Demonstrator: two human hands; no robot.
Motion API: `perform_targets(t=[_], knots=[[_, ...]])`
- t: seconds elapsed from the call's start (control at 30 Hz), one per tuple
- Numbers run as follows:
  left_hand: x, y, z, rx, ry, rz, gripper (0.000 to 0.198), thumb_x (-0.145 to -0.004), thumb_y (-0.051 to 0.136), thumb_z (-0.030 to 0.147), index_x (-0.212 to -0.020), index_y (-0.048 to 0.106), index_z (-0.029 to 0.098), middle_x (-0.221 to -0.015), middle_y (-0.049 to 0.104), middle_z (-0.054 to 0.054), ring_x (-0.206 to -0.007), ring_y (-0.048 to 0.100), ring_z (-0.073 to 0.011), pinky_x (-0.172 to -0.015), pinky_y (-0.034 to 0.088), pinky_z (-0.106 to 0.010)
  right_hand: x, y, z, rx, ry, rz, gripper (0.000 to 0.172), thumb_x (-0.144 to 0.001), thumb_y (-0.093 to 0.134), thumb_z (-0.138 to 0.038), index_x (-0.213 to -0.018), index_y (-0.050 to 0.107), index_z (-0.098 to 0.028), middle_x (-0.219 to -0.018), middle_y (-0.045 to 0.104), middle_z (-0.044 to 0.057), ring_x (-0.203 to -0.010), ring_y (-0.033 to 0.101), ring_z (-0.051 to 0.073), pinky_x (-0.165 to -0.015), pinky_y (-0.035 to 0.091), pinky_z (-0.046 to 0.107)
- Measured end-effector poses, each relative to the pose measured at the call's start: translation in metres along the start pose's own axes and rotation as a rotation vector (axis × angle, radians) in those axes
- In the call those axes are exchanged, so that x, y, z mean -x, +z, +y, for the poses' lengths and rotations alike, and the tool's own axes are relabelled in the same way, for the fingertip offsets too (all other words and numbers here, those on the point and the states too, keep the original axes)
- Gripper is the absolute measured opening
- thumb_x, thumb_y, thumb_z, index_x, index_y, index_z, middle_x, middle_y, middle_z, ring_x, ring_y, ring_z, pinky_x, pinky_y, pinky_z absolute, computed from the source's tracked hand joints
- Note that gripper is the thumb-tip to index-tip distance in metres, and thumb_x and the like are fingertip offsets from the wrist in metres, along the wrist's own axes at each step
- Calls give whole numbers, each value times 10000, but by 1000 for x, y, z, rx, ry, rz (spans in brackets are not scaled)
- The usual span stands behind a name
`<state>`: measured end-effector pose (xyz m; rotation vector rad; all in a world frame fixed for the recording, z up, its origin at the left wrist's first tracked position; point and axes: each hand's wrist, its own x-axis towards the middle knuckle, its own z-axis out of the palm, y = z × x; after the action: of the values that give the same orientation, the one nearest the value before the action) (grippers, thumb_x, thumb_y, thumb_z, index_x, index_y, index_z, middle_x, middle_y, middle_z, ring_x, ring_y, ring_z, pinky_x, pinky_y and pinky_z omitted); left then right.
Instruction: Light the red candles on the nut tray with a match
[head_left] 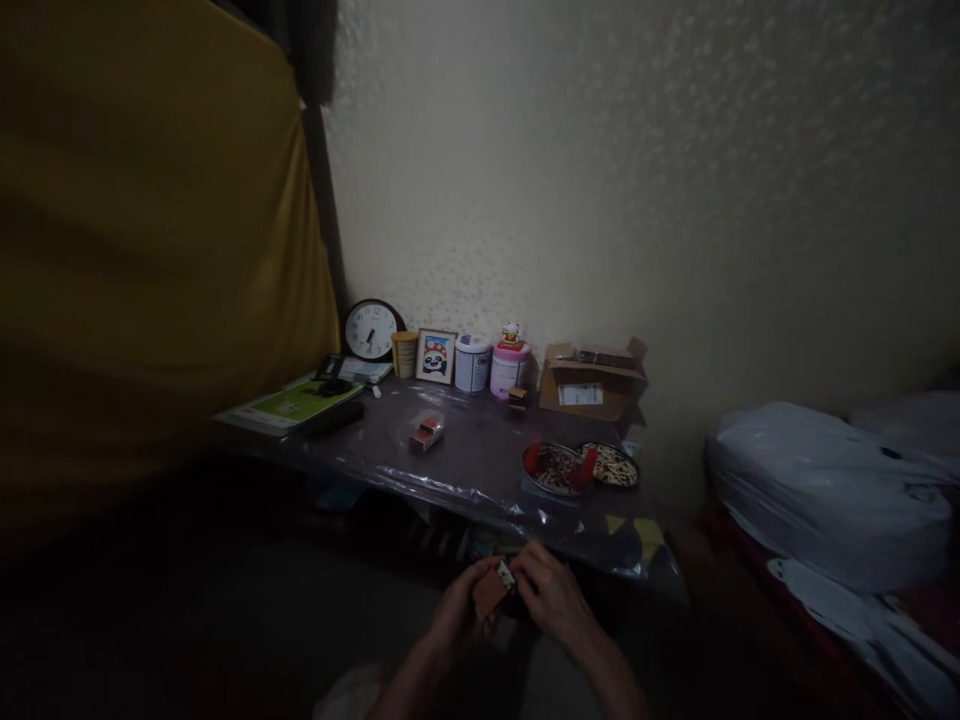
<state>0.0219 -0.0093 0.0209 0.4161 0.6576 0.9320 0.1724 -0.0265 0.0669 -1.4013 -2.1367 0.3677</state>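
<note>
Light was poor, but a small box [491,592], brownish-orange with a pale end, showed low in the middle of the view. It was held in the air just short of the desk's [480,470] near edge. The left hand [456,612] cradled it from below and the side, its fingers clamped on the body, probably so the box stayed steady and tilted toward the person. The right hand [553,598] lay against the box's upper end with its fingers curled over it. Whether they pinched it or only touched it could not be told in the gloom.

Beyond the hands, the desk wore a clear plastic sheet, likely to guard its top. Two round trays [556,470] of thin, stick-like pieces sat side by side nearest the hands, seemingly kept within easy reach. A second little box [426,432] lay alone further left.

Along the wall stood a row pushed back out of the way:
- a clock [370,329]
- a yellowish cup [405,353]
- a framed panda picture [436,356]
- a white tin [472,363]
- a pink jar [510,368] topped by a figurine
- an open cardboard carton [592,385]

A green book [289,405] rested at the desk's left end beside a yellow cloth [150,250]. A white plastic bag [825,490] bulked at the right, well apart.
</note>
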Motion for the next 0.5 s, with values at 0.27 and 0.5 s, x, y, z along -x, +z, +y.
perform_targets(t=[0.27, 0.5], knots=[[7, 6, -2, -70, 12, -41, 251, -703, 573, 313, -879, 644, 147, -608, 632, -6, -343, 425, -44, -352, 265, -174, -1, 6, 0, -150, 12, -15, 150, -832, 469, -214, -770, 606, -206, -802, 557, 7, -732, 555, 132, -663, 420, 223], [8, 9, 0, -63, 30, -71, 257, -707, 569, 328, -861, 657, 143, -526, 584, 7, -329, 396, -48, -344, 251, -181, -6, 11, 4, -480, 135, 63, 162, -780, 544, -314, -725, 634, -191, -749, 631, 16, -728, 600, 162, -671, 463, 253]])
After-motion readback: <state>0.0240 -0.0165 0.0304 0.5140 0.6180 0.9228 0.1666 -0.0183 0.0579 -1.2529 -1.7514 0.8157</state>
